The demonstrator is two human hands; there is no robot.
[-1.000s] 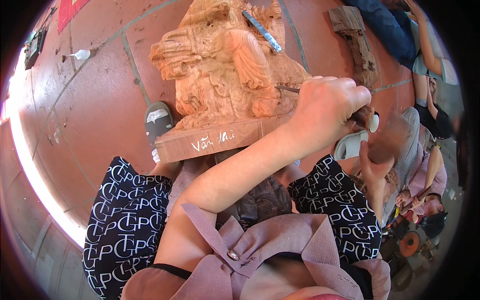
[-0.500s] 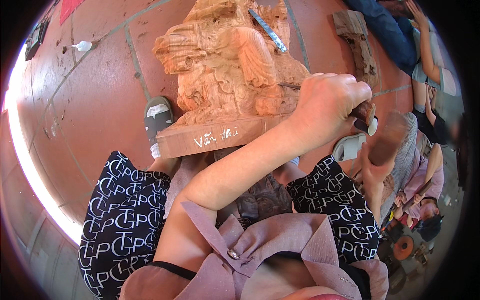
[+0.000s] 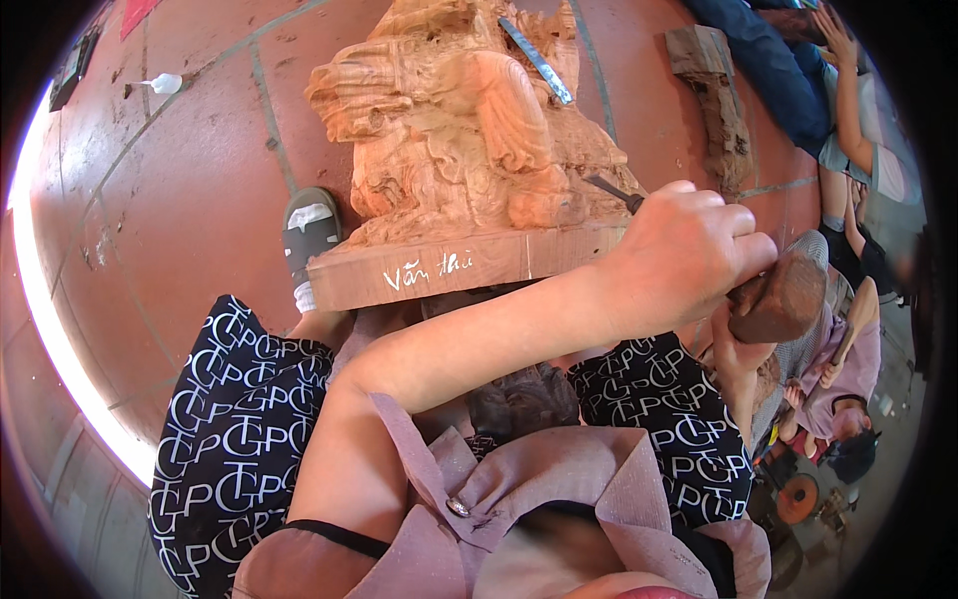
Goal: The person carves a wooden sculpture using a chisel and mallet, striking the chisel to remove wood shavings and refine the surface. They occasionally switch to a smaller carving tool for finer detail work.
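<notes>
An orange-brown wood carving (image 3: 439,130), with folded drapery shapes and a flat base, stands in front of me. My left arm reaches across to the right, where my left hand (image 3: 689,255) is wrapped round a chisel (image 3: 617,192). Its dark blade points left over the carving's right side; whether the tip touches wood cannot be made out. My right hand (image 3: 736,349) grips a wooden mallet (image 3: 783,304), whose head is close beside my left fist, at the chisel's handle end. The handle is mostly hidden. A flat bluish metal strip (image 3: 536,60) rests on the carving's upper right.
A rough wood block (image 3: 714,90) lies on the red tiled floor to the right. A dark carved piece (image 3: 524,399) is between my legs. Other people sit along the right; one person's hand (image 3: 836,40) shows at far right. A small white bottle (image 3: 165,84) lies far left.
My left hand has moved right and nearer to me, drawing the chisel back so more blade shows. The mallet, blurred before, has shifted slightly nearer and now shows sharply by the fist.
</notes>
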